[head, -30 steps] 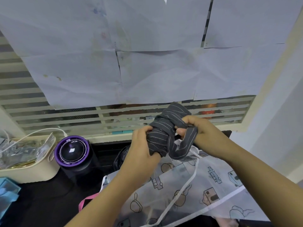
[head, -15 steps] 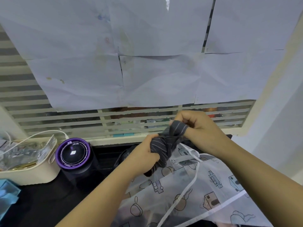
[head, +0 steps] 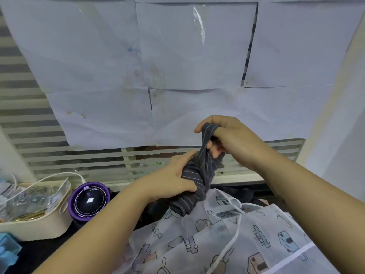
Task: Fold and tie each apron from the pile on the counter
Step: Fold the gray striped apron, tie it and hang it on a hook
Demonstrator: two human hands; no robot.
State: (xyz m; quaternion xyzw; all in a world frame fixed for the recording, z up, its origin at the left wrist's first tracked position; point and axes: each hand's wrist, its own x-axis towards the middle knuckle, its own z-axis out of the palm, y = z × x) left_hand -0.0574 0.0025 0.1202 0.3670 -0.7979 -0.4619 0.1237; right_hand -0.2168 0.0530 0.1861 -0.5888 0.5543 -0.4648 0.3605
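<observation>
the left hand [head: 173, 180] grips a rolled grey apron [head: 194, 186] from the left side, thumb laid across the front of the roll, forefinger stretched along its top and the other fingers hidden behind the cloth. the right hand [head: 229, 139], higher and just to the right, is closed on a strip [head: 207, 135] of the same striped cloth: the strip runs over the forefinger, is pinched under the thumb and goes down taut into the roll. the two hands are near one another, joined by the strip. the roll is held up in the air above the back part of the table [head: 45, 254], its lower end hanging just over a white apron [head: 262, 246].

this white apron, thin and printed with small drawings, lies spread over the right and near part of the dark table, with white ties [head: 236, 238] lying loose across it. at the left edge stands a cream basket [head: 39, 228] holding packets, with a white cable [head: 49, 177] arching over it. just beside the basket, on its right, stands a dark round device [head: 88, 200] with a purple rim. a blue thing [head: 7, 252] shows at the near left corner; what it is cannot be told. behind the table, sheets of paper [head: 197, 56] cover most of a slatted window [head: 79, 161].
</observation>
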